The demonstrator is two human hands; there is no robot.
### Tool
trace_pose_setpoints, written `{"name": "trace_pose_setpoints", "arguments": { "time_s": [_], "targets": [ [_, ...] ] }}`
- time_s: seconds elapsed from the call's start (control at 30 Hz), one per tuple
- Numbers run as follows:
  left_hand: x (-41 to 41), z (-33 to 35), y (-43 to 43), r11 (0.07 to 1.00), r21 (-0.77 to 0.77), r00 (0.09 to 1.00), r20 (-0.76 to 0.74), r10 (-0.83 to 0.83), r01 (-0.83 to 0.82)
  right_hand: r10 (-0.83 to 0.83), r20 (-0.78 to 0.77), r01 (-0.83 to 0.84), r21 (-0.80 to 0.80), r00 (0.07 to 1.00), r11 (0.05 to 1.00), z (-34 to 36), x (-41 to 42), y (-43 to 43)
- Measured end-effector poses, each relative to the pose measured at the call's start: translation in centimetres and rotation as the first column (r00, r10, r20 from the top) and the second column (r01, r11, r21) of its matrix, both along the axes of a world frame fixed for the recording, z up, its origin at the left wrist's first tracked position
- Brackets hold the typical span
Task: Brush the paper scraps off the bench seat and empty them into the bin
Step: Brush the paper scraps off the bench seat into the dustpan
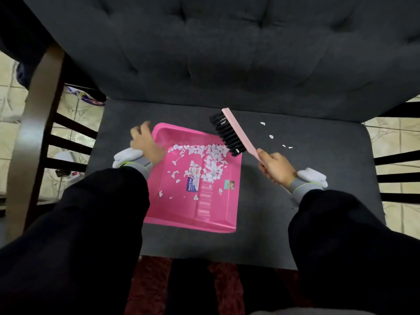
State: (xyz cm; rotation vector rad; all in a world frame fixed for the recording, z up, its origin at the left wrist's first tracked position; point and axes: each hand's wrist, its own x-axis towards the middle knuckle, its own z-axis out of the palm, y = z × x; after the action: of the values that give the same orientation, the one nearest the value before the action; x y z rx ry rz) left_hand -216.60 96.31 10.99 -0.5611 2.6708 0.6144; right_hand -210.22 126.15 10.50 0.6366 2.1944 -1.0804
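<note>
Head view: a pink dustpan [204, 208] is laid flat on the worktop [261, 212] (here the grey padded bench seat), its handle side turned toward the near edge. Most of the paper scraps [211, 160] are seen heaped inside the pan, thickest toward its far right corner, where the brush [229, 133] is held. The brush is gripped by its pink handle in the right hand [276, 168], fingers curled around it, and is angled so that the black bristles are pointed leftward across the pan's far right rim; that tilt is judged to suit pushing scraps into the pan.

The left hand [145, 142] is placed at the pan's far left corner, presumably to steady the pan against the push of the brush. The hand is blurred, so it cannot be told whether the rim is gripped or only pressed.

A few stray scraps [271, 136] lie on the seat to the right of the brush, apart from the pan, so the sweeping is judged nearly but not fully done. No bin is shown, and emptying is not yet begun.
</note>
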Motion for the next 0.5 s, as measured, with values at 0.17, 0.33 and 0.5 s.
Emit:
{"name": "trace_pose_setpoints", "arguments": {
  "time_s": [0.17, 0.33, 0.5],
  "targets": [
    [-1.2, -0.4, -0.5, 0.984, -0.107, 0.980, 0.154, -0.126, 0.144, -0.113, 0.026, 0.113, -0.002, 0.993, 0.994, -0.6, 0.6, 1.6],
    [-3.9, -0.9, 1.9, 0.988, -0.077, 0.988, 0.090, -0.127, 0.134, -0.263, 0.003, 0.262, 0.060, 0.965, 0.963, -0.6, 0.8, 5.9],
    [-7.5, -1.0, 5.1, 0.997, 0.024, 0.997, 0.013, -0.080, 0.079, -0.337, -0.007, 0.335, 0.129, 0.941, 0.933, -0.7, 1.0, 9.6]
  ]
}}
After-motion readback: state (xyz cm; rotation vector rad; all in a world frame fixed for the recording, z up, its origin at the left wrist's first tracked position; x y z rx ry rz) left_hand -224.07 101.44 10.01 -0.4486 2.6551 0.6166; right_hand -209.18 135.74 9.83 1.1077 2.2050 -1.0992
